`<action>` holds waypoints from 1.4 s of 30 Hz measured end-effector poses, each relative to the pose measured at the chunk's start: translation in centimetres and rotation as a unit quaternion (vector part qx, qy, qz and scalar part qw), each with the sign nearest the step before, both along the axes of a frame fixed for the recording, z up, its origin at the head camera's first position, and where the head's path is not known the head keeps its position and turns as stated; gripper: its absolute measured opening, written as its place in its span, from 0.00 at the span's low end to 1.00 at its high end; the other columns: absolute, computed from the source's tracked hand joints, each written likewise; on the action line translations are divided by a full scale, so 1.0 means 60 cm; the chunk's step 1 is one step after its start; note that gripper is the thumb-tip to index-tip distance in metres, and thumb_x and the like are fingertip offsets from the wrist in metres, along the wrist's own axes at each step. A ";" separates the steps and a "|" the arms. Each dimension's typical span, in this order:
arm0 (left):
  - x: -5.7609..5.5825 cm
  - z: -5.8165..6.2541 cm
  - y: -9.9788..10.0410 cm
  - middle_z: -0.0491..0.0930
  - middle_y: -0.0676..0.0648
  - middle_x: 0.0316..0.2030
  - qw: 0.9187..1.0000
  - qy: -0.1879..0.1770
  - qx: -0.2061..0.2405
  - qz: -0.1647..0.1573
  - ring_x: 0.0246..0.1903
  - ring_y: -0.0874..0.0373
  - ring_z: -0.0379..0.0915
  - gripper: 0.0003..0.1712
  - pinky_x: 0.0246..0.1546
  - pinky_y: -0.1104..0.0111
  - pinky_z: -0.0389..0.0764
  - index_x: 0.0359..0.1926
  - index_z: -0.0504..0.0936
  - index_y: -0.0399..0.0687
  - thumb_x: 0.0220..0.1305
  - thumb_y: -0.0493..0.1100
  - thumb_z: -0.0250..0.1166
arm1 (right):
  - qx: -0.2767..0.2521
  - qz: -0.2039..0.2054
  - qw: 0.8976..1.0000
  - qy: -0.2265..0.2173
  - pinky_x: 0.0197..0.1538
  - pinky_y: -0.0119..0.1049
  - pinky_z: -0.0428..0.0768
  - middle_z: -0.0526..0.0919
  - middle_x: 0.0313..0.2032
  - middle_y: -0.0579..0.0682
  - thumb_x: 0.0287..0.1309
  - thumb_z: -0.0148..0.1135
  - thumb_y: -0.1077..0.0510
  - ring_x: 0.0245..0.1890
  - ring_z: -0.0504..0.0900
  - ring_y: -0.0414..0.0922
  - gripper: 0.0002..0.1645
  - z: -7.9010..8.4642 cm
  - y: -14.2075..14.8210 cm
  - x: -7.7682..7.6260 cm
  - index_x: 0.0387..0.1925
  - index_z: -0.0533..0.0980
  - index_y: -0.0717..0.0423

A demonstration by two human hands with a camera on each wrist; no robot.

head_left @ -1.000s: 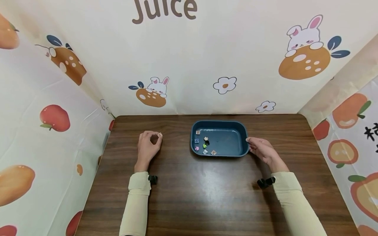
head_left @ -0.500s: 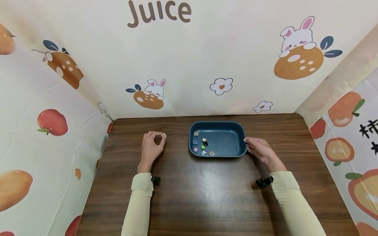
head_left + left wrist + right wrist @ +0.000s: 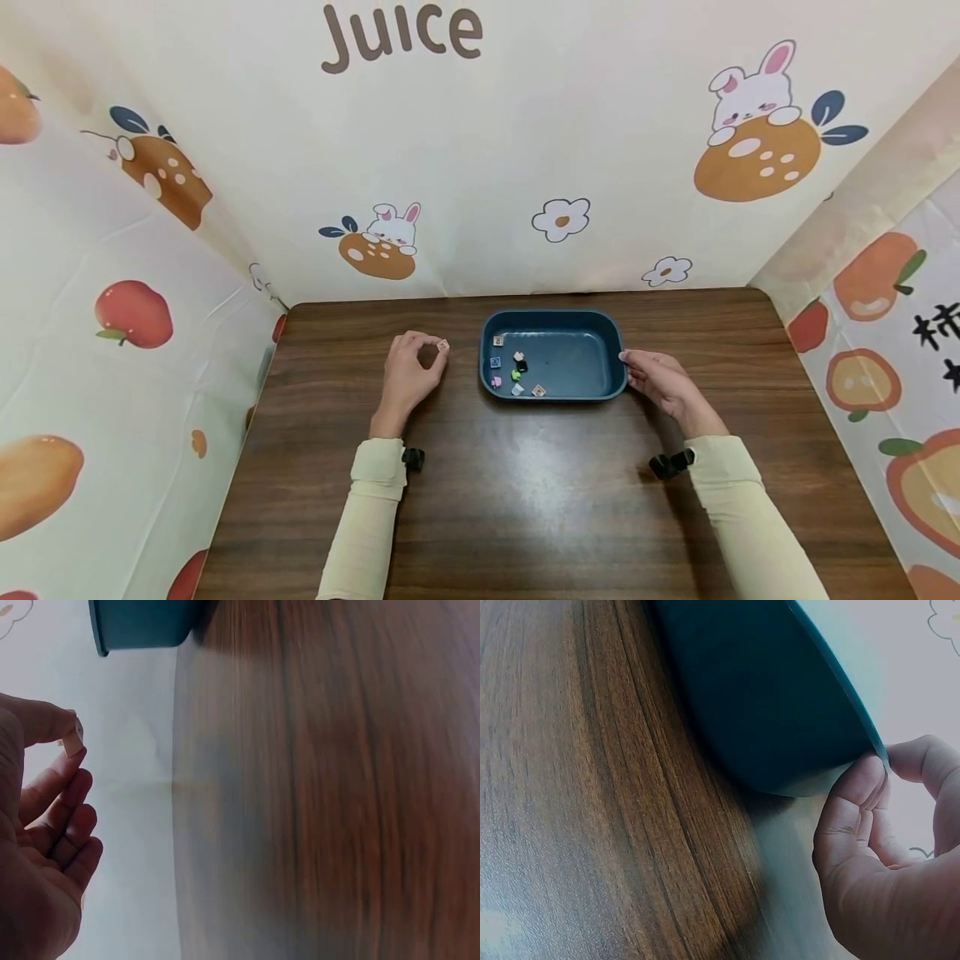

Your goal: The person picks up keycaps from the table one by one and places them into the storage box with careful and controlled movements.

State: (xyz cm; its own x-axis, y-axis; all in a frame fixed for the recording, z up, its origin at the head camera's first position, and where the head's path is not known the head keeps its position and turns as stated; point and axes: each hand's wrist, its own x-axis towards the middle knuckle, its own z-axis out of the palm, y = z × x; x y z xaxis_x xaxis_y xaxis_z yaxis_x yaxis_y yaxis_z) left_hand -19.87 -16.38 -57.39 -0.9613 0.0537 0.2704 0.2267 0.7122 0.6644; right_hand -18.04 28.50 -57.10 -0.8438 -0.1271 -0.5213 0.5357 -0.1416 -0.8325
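Between thumb and fingertip my left hand [image 3: 410,375] pinches a small beige block [image 3: 443,345], held left of the dark blue tray [image 3: 555,397]. In the left wrist view the block [image 3: 73,741] shows a pale side, and its marked face is turned mostly away. My right hand [image 3: 666,385] pinches the tray's right rim; the right wrist view shows thumb and fingers on either side of the tray wall [image 3: 780,705]. Inside the tray, toward its left, lie several tiny pieces, among them a blue block [image 3: 495,362], a green piece [image 3: 515,375] and a beige block [image 3: 538,390].
The tray stands on a brown wood-grain table [image 3: 510,483], near its back edge. A printed cloth wall [image 3: 480,167] rises behind the table, with more cloth at both sides. Each wrist wears a small black camera.
My left hand has moved right toward the tray, carrying the beige block. The right hand keeps its hold on the tray rim. The head view has shifted slightly.
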 end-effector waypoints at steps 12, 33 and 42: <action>-0.013 0.012 0.020 0.85 0.45 0.47 1.000 0.000 0.002 -0.008 0.52 0.46 0.75 0.13 0.56 0.50 0.78 0.45 0.91 0.47 0.70 0.51 0.69 | 0.004 -0.002 1.000 -0.004 0.40 0.23 0.82 0.84 0.29 0.37 0.75 0.58 0.59 0.32 0.81 0.30 0.16 0.001 0.001 0.000 0.31 0.86 0.44; -0.021 0.034 0.052 0.84 0.46 0.47 0.998 0.008 -0.019 -0.052 0.52 0.48 0.76 0.13 0.57 0.51 0.79 0.45 0.90 0.48 0.70 0.51 0.70 | -0.002 -0.005 1.000 -0.005 0.38 0.23 0.82 0.84 0.29 0.37 0.75 0.58 0.60 0.31 0.80 0.30 0.16 -0.004 0.001 -0.003 0.31 0.86 0.44; -0.018 0.028 0.071 0.85 0.46 0.48 0.997 -0.004 -0.030 -0.068 0.53 0.49 0.75 0.14 0.57 0.52 0.80 0.47 0.90 0.47 0.70 0.52 0.71 | -0.010 -0.006 1.000 -0.010 0.38 0.23 0.82 0.85 0.28 0.37 0.76 0.58 0.60 0.30 0.81 0.30 0.17 -0.004 0.001 -0.003 0.31 0.86 0.44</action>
